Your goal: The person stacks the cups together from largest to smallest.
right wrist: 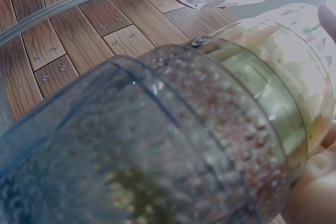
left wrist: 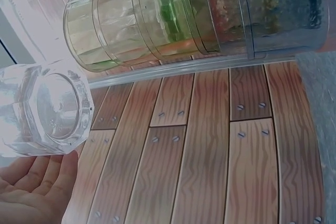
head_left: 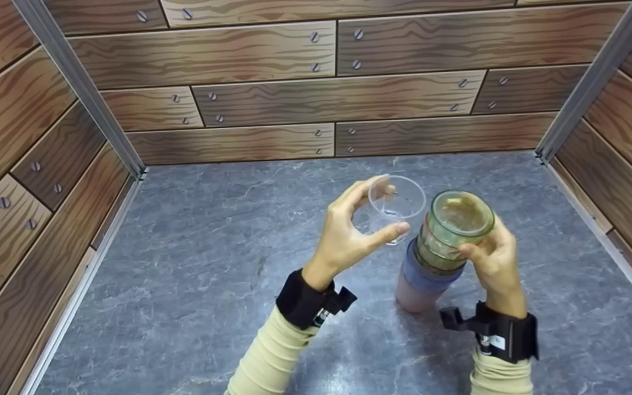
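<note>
From the head view I have my left hand (head_left: pixel 349 230) at the centre of the frame, thumb and fingers curled around a clear cup (head_left: pixel 395 206) held in the air, its mouth turned toward the camera. Just to its right my right hand (head_left: pixel 494 258) wraps the upper part of a stack of nested cups (head_left: pixel 436 252): a greenish one on top, a blue one under it, a pinkish one at the bottom. The stack leans left, its base on or just above the grey desk (head_left: pixel 212 263); I cannot tell which. The clear cup sits right beside the top of the stack, apart from it as far as I can see.

The left wrist view shows the clear cup (left wrist: pixel 44 111) at the left edge above my palm and the stack (left wrist: pixel 194 17) across the top.

My judgement: one cup is free of the stack, and at least three remain nested
</note>
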